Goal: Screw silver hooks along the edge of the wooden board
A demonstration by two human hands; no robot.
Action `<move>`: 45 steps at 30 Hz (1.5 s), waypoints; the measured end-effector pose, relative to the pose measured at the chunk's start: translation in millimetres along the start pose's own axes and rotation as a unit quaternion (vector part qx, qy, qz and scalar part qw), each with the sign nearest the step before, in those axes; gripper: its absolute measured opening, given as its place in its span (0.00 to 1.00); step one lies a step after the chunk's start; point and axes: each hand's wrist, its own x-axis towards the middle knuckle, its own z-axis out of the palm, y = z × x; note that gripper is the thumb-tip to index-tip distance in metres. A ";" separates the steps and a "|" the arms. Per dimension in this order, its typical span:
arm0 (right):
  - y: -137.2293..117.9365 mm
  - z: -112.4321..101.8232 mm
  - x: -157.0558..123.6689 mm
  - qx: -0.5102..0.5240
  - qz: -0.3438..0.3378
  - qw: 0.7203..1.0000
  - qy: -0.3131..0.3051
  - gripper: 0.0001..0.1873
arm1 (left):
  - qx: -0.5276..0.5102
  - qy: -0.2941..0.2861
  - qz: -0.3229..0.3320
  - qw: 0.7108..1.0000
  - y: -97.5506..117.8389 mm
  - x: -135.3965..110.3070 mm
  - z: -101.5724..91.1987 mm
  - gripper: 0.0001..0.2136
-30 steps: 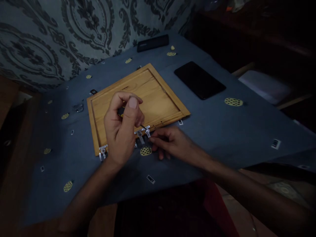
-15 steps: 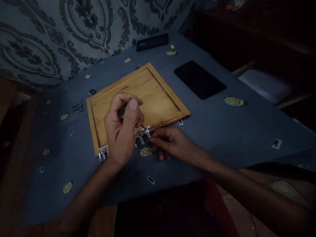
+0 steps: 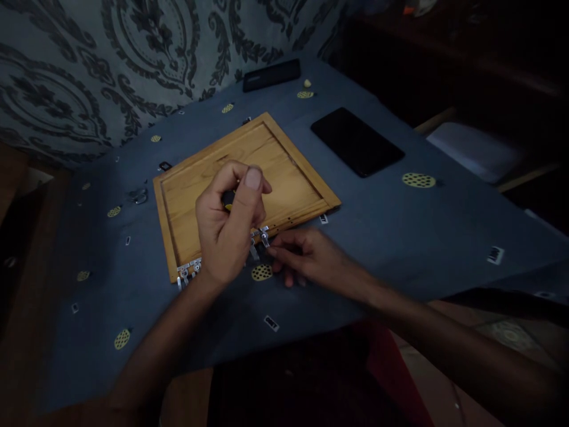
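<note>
A framed wooden panel (image 3: 284,172) lies flat on a blue cloth. My left hand (image 3: 226,231) is closed round a screwdriver with a black and yellow handle (image 3: 228,198), held upright over the panel's near edge. Its tip is hidden behind my fingers, close to a silver hinge (image 3: 263,236) on that edge. My right hand (image 3: 306,258) rests on the cloth beside the hinge, fingertips pinched against it. A second silver hinge (image 3: 186,271) sits at the panel's near left corner.
A black phone (image 3: 357,141) lies to the right of the panel, and a dark flat case (image 3: 271,75) at the back by the patterned wall. Small metal parts (image 3: 139,196) lie left of the panel. The table's near edge (image 3: 284,341) drops off below my arms.
My left hand has shifted slightly right and up with the screwdriver, turning a little. My right hand stays at the hinge.
</note>
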 end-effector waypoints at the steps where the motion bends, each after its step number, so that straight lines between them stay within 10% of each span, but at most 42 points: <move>1: 0.3 0.0 -0.1 0.003 -0.003 1.000 0.000 0.11 | -0.004 -0.004 -0.001 1.000 0.1 0.6 0.5 0.15; 45: 2.0 -1.3 0.3 0.007 0.008 1.000 0.015 0.14 | -0.082 0.039 0.034 0.995 22.8 0.9 -12.1 0.17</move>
